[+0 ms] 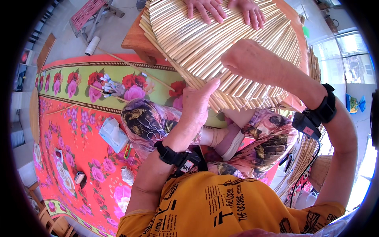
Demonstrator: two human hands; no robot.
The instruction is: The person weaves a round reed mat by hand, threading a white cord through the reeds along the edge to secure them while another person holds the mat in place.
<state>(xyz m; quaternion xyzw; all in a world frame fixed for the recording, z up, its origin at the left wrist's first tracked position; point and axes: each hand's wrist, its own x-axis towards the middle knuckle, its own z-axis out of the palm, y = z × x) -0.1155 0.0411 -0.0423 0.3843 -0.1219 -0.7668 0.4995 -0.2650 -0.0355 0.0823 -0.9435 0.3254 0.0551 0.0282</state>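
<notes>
Hands work a fan-shaped reed mat (221,47) on the low table (134,39). Left hand (197,103), fingers together, presses its near edge; right hand (252,59) rests above, fingers hidden. Steady pressure should keep reeds aligned.

Another person's hands (225,10) block the mat's (221,47) far edge.

- a pale blue tissue packet (112,134), soft and squarish, lying on the red flowered mat (75,158) at the left;
- a blue and yellow bag (354,104), crumpled, at the far right edge.
</notes>
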